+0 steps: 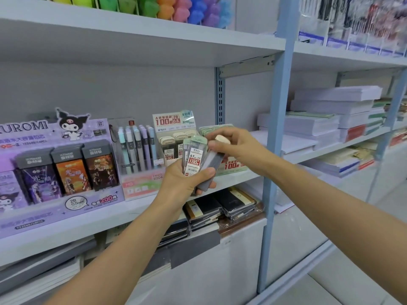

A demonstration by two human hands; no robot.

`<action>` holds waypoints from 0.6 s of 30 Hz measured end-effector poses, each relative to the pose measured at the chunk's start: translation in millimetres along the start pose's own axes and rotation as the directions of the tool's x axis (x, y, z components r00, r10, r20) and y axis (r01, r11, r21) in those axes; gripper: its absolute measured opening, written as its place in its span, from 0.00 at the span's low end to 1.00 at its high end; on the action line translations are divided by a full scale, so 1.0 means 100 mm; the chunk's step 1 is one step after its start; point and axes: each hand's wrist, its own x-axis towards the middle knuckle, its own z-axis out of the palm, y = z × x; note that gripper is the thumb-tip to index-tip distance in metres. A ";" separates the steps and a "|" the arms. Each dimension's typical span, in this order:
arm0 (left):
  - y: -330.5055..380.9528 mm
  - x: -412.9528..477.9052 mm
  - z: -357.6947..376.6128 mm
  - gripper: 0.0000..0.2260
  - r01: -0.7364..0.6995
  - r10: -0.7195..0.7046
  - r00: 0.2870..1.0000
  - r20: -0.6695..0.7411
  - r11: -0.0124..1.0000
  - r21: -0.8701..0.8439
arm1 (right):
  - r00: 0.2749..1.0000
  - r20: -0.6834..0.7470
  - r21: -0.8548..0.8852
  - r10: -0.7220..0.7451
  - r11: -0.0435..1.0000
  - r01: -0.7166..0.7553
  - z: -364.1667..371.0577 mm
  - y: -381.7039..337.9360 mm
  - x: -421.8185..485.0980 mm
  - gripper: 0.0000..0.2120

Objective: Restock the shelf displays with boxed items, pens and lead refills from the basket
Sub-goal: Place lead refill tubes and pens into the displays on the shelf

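The left-hand grip (182, 183) is clenched round a small bunch of lead refill cases (193, 159), held upright in front of the middle shelf (88, 221), just before the displays. The front case has a green cap and a label reading 0.7. The right-hand grip (233, 146) pinches the top of a cream-capped case (212, 161), which leans out of the bunch to the right while its lower end lies under the left thumb. The step in hand looks like drawing this one case free and slotting it into a display. To do it well, the thumb should ease only enough to let the case slide upward, with the other fingers keeping the rest of the bunch pressed together so nothing slips out below. The cap colour is the guide to the destination: the cream 0.5 display box (174, 123) behind the hands holds cream-capped cases, so this one likely belongs there, while the green display box (233, 167), partly hidden by the right wrist, probably takes the 0.7 cases. The label is worth a glance before placing, since the side facing the camera is plain grey. It should go in cap up and label forward, into an open slot, without knocking the pen display (141, 183) just to the left. The basket is not in view.
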 end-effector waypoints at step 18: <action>0.09 -0.07 -0.12 0.14 0.266 -0.272 0.954 0.128 0.962 0.057 | 0.997 -0.073 0.197 0.034 0.980 -0.019 -0.45 -0.14 -0.03 0.11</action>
